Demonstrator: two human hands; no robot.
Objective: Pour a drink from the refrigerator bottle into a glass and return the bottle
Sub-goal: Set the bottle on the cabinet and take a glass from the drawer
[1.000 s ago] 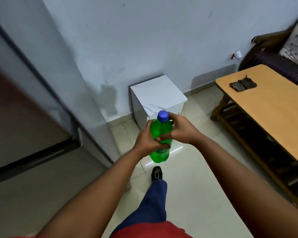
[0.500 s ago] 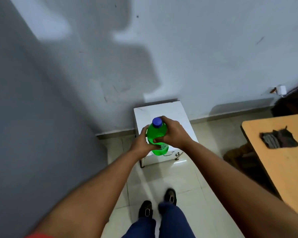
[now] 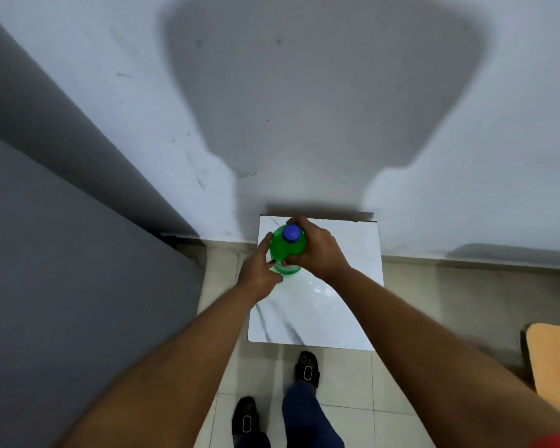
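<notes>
Green-bodied, the bottle [image 3: 283, 252] is grasped by both my hands: right hand [image 3: 317, 253] fingers wrapped round its shoulder, left hand [image 3: 257, 273] fingers clasping its side.

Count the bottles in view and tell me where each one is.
1. The green bottle with a blue cap is above the back left corner of the white stand, gripped by the right hand, the left hand against its side. None else shows.

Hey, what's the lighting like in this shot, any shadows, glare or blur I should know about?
Head view: a broad soft shadow darkens the wall; bright glare spots the white marble tabletop near the green bottle; the wooden table at the right edge is blurred; the wide lens bows straight edges.
</notes>
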